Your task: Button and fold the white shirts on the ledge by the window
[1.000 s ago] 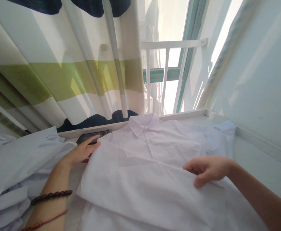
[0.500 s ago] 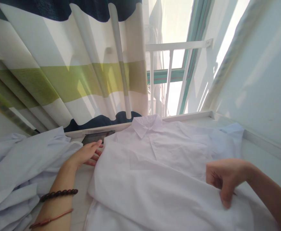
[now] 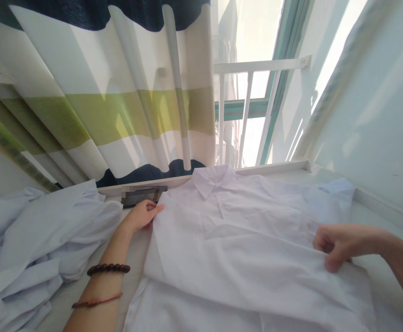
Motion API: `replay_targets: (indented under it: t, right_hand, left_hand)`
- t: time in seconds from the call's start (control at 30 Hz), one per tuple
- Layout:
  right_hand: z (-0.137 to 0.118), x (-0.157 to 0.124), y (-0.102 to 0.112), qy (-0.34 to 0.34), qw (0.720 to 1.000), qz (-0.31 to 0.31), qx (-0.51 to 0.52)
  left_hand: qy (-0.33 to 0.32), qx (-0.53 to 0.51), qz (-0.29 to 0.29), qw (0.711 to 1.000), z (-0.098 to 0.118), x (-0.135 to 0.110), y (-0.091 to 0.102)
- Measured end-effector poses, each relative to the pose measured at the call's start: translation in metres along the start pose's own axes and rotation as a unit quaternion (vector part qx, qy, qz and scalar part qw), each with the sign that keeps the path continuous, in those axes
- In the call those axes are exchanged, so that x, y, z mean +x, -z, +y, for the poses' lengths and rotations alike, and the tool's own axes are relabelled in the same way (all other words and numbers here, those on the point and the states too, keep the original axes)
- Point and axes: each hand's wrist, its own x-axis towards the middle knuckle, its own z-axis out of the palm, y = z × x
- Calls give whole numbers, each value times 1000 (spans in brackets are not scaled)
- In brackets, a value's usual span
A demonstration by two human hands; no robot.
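A white collared shirt lies flat in front of me, collar toward the window, its lower part folded up over the chest. My left hand pinches the shirt's left edge near the shoulder, fingers closed on the cloth. My right hand grips the fold's right edge, fingers curled on the fabric. A dark bead bracelet and a red cord sit on my left wrist.
A heap of pale shirts lies at the left. A dark phone rests by the sill behind my left hand. A striped curtain hangs ahead, beside a window with white bars. A wall closes the right side.
My right hand slid rightward along the fold to the shirt's right edge and closed on it. My left hand closed on the left edge. The view shifted slightly left.
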Motion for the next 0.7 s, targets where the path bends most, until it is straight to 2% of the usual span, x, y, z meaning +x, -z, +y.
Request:
replay_targets:
  t: [0.17, 0.33, 0.4, 0.5, 0.57, 0.63, 0.7]
  right_hand:
    - [-11, -2, -1, 49, 999, 5, 14]
    - [-7, -11, -5, -17, 1000, -5, 6]
    - [-5, -11, -7, -33, 999, -1, -19]
    - [-14, -11, -4, -13, 998, 35, -52]
    - [-31, -12, 2, 0, 992, 79, -95]
    - [-54, -14, 8, -8, 978, 129, -163]
    - [-79, -12, 11, -25, 952, 198, -232]
  left_hand:
    - [-6, 9, 32, 999, 1, 2, -5]
    - [-36, 78, 87, 993, 0, 8, -5]
    - [-46, 141, 124, 981, 6, 9, -4]
    - [-85, 196, 155, 965, 27, 2, -14]
    - [-157, 206, 131, 957, 46, -10, -33]
    - [-257, 208, 65, 941, 63, -24, -58]
    - [-332, 202, -15, 921, 73, -37, -86]
